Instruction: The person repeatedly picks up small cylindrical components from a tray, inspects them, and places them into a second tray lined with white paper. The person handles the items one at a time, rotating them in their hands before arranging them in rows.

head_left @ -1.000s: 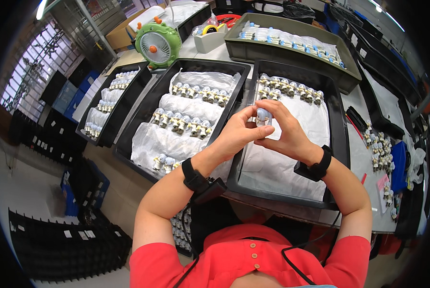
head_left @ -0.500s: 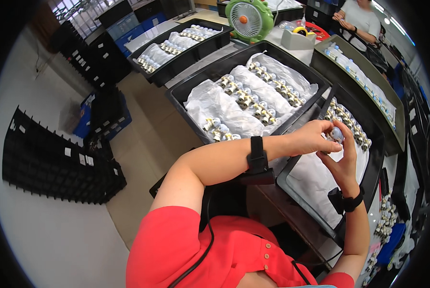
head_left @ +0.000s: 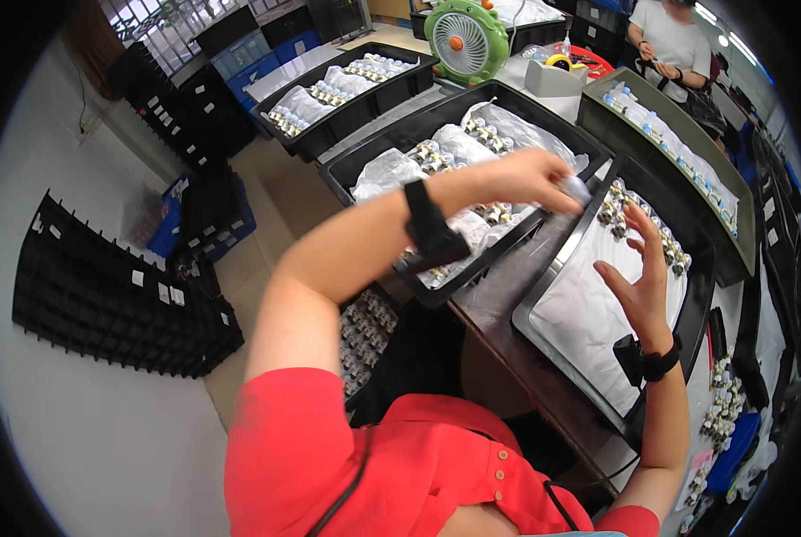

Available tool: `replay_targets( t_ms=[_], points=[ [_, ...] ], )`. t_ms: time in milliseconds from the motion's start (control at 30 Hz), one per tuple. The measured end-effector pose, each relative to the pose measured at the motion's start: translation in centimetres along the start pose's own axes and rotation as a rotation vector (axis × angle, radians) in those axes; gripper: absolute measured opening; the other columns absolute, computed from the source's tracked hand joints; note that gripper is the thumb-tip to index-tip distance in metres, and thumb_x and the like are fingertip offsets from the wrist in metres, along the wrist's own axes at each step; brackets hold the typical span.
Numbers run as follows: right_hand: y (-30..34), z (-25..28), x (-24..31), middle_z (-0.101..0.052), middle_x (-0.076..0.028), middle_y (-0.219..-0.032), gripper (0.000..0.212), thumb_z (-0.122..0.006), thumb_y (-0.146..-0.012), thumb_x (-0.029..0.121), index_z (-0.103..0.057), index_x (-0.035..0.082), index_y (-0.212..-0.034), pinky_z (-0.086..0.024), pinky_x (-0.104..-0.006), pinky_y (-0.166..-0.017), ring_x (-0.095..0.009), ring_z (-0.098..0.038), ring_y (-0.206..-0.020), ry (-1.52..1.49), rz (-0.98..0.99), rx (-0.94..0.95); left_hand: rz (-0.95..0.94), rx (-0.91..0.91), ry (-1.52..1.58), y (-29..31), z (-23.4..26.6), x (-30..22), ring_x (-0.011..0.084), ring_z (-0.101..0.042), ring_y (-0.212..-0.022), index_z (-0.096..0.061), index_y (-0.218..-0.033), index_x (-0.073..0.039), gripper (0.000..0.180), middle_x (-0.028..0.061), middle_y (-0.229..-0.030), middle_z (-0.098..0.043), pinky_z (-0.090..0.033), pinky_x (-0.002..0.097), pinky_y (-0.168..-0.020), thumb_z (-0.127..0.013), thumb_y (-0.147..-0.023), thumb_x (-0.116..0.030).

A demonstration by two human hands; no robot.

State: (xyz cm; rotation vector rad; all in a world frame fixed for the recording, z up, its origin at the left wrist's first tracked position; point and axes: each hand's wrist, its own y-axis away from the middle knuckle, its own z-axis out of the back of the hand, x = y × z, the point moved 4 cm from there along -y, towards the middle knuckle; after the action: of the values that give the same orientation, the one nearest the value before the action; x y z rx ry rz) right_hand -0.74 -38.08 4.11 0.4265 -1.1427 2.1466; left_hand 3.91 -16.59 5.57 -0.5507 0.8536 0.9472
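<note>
Pinched in the fingers of my left hand (head_left: 527,177) is a small pale-blue and white figurine (head_left: 576,190), blurred by motion. It is held above the gap between two black trays. My right hand (head_left: 640,282) is open, its thumb and fingers apart with nothing between them. Beneath it lies the right black tray (head_left: 557,369), lined with white sheet (head_left: 588,309). Rows of small figurines (head_left: 611,213) lie along that tray's far side. My left forearm crosses the middle black tray (head_left: 391,132), hiding part of its figurines and plastic wrapping.
Another black tray (head_left: 320,141) of figurines stands at the far left, near a green fan (head_left: 468,43). A tape dispenser (head_left: 552,76) and an olive tray (head_left: 720,255) are beyond. Loose figurines (head_left: 724,403) lie at right. A person (head_left: 673,45) stands at the back.
My left hand has moved left, away from my right hand, carrying the figurine. My right hand has let go of it, and its fingers have spread.
</note>
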Motion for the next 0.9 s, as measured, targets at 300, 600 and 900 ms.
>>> replay_targets(
  t_ms=[300,600,900],
  points=[
    [-0.3,0.7,1.0,-0.049,-0.01,-0.128,0.063,-0.073,-0.068,0.006,-0.048,0.009,-0.126,-0.043,-0.0343,-0.088,-0.024,-0.05,-0.113,0.005,0.079,-0.032,0.695,0.186,-0.823,8.7,10.8,12.6,0.0208,-0.066,-0.064,-0.064,-0.089,0.004,0.039,0.0134,-0.072,-0.066,-0.052,0.0309,-0.061,-0.072,-0.069,-0.028],
    [-0.2,0.5,0.4,-0.049,-0.009,-0.126,0.052,-0.072,-0.07,0.004,-0.054,0.008,-0.118,-0.043,-0.0329,-0.089,-0.025,-0.05,-0.113,0.049,0.072,0.016,0.91,0.359,-0.776,11.2,10.1,17.4,0.0221,-0.067,-0.064,-0.06,-0.098,0.005,0.04,0.0148,-0.078,-0.068,-0.054,0.0312,-0.056,-0.076,-0.068,-0.016],
    [-0.2,0.4,-0.8,-0.051,-0.01,-0.122,0.05,-0.07,-0.07,0.003,-0.054,0.007,-0.117,-0.043,-0.0337,-0.091,-0.025,-0.051,-0.112,0.048,0.013,0.038,0.958,0.398,-0.721,10.9,9.2,17.9,0.0231,-0.068,-0.073,-0.058,-0.102,0.006,0.042,0.0164,-0.082,-0.068,-0.054,0.032,-0.059,-0.075,-0.07,-0.014]
  ],
)
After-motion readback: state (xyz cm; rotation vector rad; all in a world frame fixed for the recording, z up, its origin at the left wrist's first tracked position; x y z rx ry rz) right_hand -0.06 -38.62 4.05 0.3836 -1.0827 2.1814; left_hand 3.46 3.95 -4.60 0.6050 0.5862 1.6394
